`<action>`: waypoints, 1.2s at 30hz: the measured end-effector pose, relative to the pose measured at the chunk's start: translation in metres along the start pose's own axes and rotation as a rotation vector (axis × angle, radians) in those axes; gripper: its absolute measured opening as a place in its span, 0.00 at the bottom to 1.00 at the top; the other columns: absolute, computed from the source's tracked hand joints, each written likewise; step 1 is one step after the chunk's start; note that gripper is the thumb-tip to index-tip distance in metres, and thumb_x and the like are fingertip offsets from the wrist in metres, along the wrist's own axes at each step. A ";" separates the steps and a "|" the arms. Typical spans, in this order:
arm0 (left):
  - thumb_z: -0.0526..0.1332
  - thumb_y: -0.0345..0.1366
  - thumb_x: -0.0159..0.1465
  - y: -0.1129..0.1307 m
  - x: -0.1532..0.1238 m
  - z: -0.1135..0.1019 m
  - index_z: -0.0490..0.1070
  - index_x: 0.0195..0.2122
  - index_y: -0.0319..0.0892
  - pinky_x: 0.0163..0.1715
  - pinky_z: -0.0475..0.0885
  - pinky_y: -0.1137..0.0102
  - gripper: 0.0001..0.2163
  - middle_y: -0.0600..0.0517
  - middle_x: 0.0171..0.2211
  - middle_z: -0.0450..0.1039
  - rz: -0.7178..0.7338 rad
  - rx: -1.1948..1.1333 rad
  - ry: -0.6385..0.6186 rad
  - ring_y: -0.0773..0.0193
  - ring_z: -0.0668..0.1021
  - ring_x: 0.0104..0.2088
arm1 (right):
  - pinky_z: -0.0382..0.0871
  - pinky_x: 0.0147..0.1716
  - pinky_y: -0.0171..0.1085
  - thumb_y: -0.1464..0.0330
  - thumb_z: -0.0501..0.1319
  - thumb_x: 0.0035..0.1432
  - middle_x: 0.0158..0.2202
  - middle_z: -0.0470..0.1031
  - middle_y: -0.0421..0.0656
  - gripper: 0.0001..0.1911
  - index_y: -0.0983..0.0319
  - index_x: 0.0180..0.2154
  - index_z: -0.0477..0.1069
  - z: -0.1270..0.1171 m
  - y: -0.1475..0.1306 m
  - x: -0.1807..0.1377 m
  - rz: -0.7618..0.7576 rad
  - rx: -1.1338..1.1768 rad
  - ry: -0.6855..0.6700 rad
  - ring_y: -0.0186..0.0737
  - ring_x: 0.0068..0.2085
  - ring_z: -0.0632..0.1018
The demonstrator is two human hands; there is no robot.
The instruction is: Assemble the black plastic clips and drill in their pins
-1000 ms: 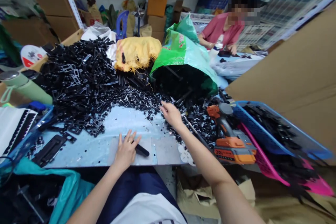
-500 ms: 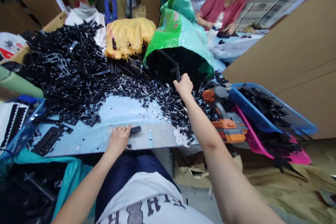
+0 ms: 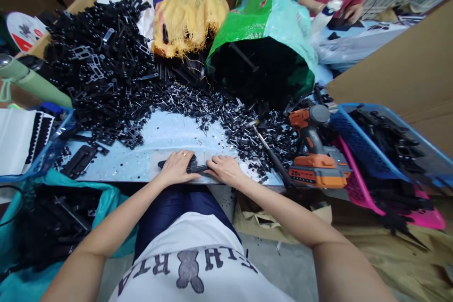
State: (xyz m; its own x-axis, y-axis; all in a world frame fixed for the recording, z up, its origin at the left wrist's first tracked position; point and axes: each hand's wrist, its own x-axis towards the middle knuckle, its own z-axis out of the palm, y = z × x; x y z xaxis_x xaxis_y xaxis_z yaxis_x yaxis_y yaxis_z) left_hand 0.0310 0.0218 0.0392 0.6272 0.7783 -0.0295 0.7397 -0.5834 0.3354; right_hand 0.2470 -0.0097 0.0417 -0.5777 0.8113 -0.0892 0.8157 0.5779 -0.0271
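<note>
Both my hands rest at the near edge of the light blue table (image 3: 166,139). My left hand (image 3: 177,168) lies over a flat black plastic part (image 3: 193,166), fingers curled down on it. My right hand (image 3: 224,171) meets it from the right, fingers closed on a thin black piece that joins the part. A big heap of black plastic parts (image 3: 102,71) fills the table's left and back. Small black screws or pins (image 3: 244,127) are scattered from the middle to the right.
An orange cordless drill (image 3: 313,155) lies at the right, a long metal rod (image 3: 271,155) beside it. Behind are a green sack (image 3: 269,42) and a yellow sack (image 3: 189,19). Blue and pink baskets (image 3: 375,151) stand right. Another person's hands (image 3: 350,9) work at the far table.
My right hand has come back from the green sack's mouth to the near table edge and met my left hand at the black part. The view has tilted down.
</note>
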 end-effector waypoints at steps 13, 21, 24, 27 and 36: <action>0.56 0.52 0.59 0.000 -0.008 0.011 0.64 0.43 0.42 0.38 0.68 0.66 0.20 0.46 0.38 0.70 0.017 -0.032 0.102 0.57 0.74 0.40 | 0.52 0.32 0.38 0.59 0.44 0.65 0.35 0.71 0.47 0.18 0.61 0.42 0.68 -0.014 0.001 0.001 -0.051 -0.034 0.088 0.41 0.35 0.69; 0.46 0.30 0.65 0.000 0.102 -0.003 0.56 0.56 0.39 0.46 0.65 0.65 0.17 0.41 0.48 0.66 -0.160 -0.008 0.118 0.57 0.70 0.48 | 0.59 0.43 0.36 0.58 0.47 0.65 0.39 0.73 0.46 0.19 0.63 0.43 0.69 -0.004 0.036 0.009 0.174 0.220 0.175 0.40 0.43 0.71; 0.48 0.26 0.63 -0.004 0.139 -0.004 0.63 0.51 0.38 0.44 0.66 0.67 0.15 0.41 0.44 0.68 -0.199 0.007 0.053 0.59 0.73 0.44 | 0.61 0.43 0.35 0.64 0.47 0.65 0.43 0.73 0.48 0.16 0.64 0.48 0.66 -0.009 0.046 0.052 0.398 0.304 0.200 0.40 0.44 0.72; 0.48 0.26 0.63 -0.007 0.147 0.002 0.67 0.45 0.35 0.43 0.67 0.68 0.12 0.41 0.41 0.70 -0.172 0.003 0.048 0.59 0.74 0.42 | 0.63 0.41 0.35 0.68 0.49 0.63 0.44 0.72 0.52 0.14 0.66 0.47 0.66 -0.010 0.055 0.096 0.524 0.345 0.156 0.41 0.43 0.74; 0.57 0.27 0.60 -0.026 0.119 0.001 0.65 0.48 0.40 0.41 0.69 0.69 0.14 0.46 0.42 0.71 -0.225 -0.143 0.209 0.62 0.75 0.41 | 0.67 0.36 0.33 0.66 0.60 0.54 0.33 0.75 0.42 0.11 0.62 0.40 0.67 -0.005 0.044 0.075 0.335 0.698 0.308 0.35 0.33 0.75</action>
State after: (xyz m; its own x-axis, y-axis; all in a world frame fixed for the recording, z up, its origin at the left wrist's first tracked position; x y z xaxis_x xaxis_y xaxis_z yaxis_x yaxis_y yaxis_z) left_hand 0.0865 0.1290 0.0263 0.3775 0.9233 0.0709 0.8029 -0.3645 0.4717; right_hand 0.2396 0.0767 0.0388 -0.2011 0.9770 0.0714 0.7180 0.1966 -0.6677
